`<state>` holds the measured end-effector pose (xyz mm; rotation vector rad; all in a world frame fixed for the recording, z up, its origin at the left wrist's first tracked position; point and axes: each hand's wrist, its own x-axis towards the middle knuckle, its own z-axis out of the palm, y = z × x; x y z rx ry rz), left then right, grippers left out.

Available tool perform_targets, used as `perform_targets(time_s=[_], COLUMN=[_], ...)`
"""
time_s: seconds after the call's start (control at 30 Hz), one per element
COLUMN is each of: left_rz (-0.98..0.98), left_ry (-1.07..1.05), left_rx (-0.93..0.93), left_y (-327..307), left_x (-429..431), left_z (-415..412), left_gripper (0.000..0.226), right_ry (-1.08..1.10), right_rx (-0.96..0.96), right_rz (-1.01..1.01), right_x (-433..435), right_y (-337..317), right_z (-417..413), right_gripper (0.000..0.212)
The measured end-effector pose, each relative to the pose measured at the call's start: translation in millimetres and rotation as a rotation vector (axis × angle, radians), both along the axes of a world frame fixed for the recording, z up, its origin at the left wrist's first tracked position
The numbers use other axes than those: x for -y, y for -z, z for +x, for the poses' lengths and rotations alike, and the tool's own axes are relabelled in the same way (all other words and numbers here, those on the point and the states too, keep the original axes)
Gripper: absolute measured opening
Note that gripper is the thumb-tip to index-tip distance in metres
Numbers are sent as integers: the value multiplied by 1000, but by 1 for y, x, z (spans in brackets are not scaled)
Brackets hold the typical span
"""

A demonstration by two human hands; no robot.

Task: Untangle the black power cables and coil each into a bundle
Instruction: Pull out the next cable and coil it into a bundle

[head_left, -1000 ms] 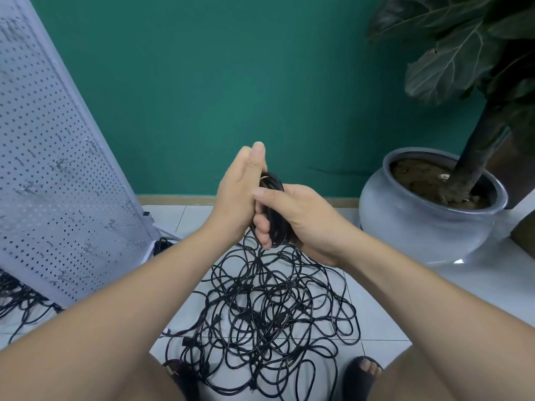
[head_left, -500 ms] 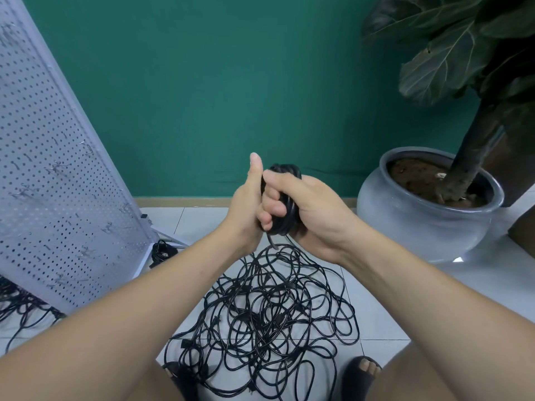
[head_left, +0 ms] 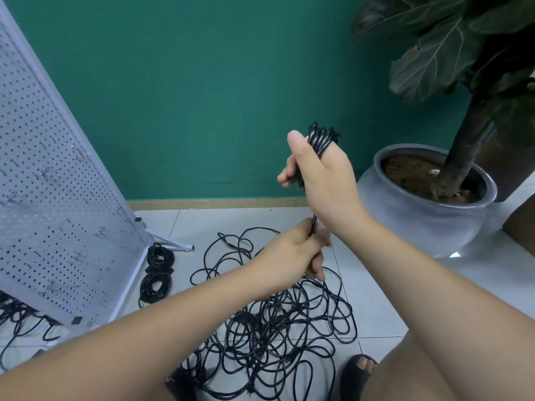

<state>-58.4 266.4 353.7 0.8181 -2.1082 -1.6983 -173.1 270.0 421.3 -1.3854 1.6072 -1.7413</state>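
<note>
Right hand [head_left: 324, 175] grips the coiled cable bundle [head_left: 320, 137] upright; left hand [head_left: 295, 253] pinches its trailing cable end [head_left: 312, 224] above the tangled cable pile [head_left: 275, 322]

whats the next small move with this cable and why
Probably wind the loose tail around the coil to bind it. The right hand grips the finished coil upright, and the left hand pinches the short tail hanging just below it.

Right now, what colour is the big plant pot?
Glossy blue-grey pot, clearest in the head view.
</note>
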Motion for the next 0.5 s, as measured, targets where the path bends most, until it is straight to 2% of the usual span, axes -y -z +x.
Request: perform_targets(time_s=[0.13,0.3,0.37,0.5], left_rz=[-184,-319,-354,-470], left_ry=[-35,-14,-59,-148], left_rx=[158,171,123,20], left_y=[-5,-20,-26,-34], left_x=[11,24,34,60], left_z=[6,19,25,41], left_gripper=[27,29,28,23], right_ry=[90,108,74,-92], right_rx=[-315,-465,-485,-354], right_rz=[86,177,261,409], right_x=[9,24,27,20], right_y=[11,29,35,33], right_z=[-19,-35,-37,-26], right_gripper=[60,59,64,74])
